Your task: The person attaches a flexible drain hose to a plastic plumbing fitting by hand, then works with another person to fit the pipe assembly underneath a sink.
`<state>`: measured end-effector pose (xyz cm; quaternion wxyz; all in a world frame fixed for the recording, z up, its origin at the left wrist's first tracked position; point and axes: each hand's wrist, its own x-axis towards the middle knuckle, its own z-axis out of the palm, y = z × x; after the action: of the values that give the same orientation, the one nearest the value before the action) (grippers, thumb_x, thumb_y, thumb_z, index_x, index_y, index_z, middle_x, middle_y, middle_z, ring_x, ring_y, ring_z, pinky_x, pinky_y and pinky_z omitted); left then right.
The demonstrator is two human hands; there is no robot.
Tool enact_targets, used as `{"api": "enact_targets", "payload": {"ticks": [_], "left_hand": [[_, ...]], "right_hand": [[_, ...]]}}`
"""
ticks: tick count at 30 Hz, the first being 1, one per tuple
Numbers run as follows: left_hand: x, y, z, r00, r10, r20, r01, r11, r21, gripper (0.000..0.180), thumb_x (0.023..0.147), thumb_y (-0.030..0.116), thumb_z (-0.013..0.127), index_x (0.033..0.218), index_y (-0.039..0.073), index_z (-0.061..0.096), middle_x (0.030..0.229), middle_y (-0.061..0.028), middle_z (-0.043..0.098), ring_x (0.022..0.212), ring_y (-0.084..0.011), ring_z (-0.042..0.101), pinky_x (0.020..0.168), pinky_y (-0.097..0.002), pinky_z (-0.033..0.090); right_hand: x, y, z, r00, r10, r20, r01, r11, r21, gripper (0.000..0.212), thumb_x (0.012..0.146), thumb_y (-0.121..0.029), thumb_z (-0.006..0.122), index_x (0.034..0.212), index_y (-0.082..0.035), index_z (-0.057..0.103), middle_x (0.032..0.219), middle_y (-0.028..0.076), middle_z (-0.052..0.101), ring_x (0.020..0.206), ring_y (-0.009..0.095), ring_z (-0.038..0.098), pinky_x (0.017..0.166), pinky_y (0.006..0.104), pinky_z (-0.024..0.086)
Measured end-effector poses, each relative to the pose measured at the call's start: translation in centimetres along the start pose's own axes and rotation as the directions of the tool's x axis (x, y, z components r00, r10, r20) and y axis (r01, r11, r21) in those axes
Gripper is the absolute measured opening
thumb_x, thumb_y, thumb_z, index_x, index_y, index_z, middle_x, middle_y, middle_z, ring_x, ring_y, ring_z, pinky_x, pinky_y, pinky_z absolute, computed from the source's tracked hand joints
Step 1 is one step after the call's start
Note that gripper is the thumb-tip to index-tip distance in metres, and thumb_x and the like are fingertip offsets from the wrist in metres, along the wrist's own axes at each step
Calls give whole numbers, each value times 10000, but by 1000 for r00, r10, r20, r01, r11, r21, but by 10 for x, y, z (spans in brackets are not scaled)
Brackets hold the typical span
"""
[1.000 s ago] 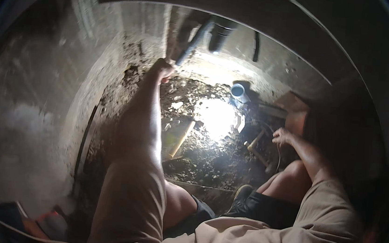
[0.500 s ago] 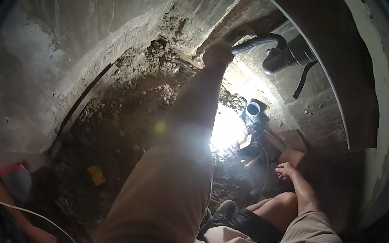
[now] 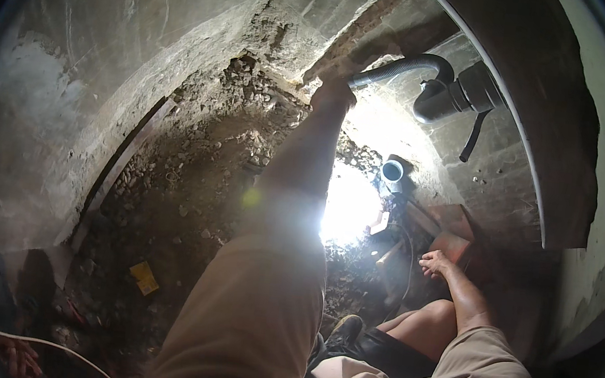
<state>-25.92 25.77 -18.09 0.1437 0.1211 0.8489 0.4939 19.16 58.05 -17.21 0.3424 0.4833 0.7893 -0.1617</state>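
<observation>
My left arm reaches up across the middle. My left hand (image 3: 333, 93) is closed round the end of a grey corrugated hose (image 3: 402, 66), against the wall. The hose bends over into a dark grey plastic drain trap (image 3: 438, 100), which joins a wider dark pipe fitting (image 3: 478, 88). A short dark tube (image 3: 474, 136) hangs from that fitting. My right hand (image 3: 437, 264) hovers above my bent knee with its fingers curled in, and nothing shows in them. Beside it stands a reddish, angular block (image 3: 452, 240). An upright pipe socket (image 3: 393, 171) rises from the ground.
A glaring lamp (image 3: 350, 207) lights the rubble floor (image 3: 191, 215). Near it lie a wooden handle (image 3: 389, 254) and a thin cable (image 3: 410, 265). A yellow piece (image 3: 143, 277) lies left. Another person's hand (image 3: 17, 357) is at lower left by a pale cord (image 3: 58, 346).
My left hand and the hose end have shifted slightly left. The other person's arm has drawn down at lower left, and a red-and-white object there has left the view.
</observation>
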Motion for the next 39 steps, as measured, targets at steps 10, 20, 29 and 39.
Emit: {"api": "enact_targets", "payload": {"ticks": [10,20,29,39], "left_hand": [[13,-12,6,990,-107,94,99,991,93,408,779,229,684,1157,79,654,1122,-147,673,1049,-277,653,904,-382,520],[44,-37,29,966,-152,211,110,974,199,457,811,268,683,1231,100,621,1232,-119,640,1144,-262,619,975,-383,496],[33,-31,25,973,-146,181,107,973,207,461,799,269,697,1222,98,632,1216,-113,651,1149,-250,618,970,-378,497],[36,-28,36,994,-22,103,-1,975,221,361,812,302,630,1003,1,687,1031,-201,690,987,-298,677,830,-367,544]], "right_hand": [[33,14,1,1000,4,2,-4,1000,7,445,917,-276,644,1307,-81,556,914,59,682,725,157,661,561,354,522],[31,23,0,999,16,34,-16,1000,18,452,913,-283,649,1302,-72,557,922,69,685,736,167,665,615,373,540],[27,26,-1,1000,21,17,-22,997,70,436,905,-269,659,1277,-58,570,896,67,684,711,162,655,608,363,531],[20,29,0,999,32,-38,-29,997,74,308,913,-275,644,1161,-92,635,876,34,670,706,137,655,607,353,533]]}}
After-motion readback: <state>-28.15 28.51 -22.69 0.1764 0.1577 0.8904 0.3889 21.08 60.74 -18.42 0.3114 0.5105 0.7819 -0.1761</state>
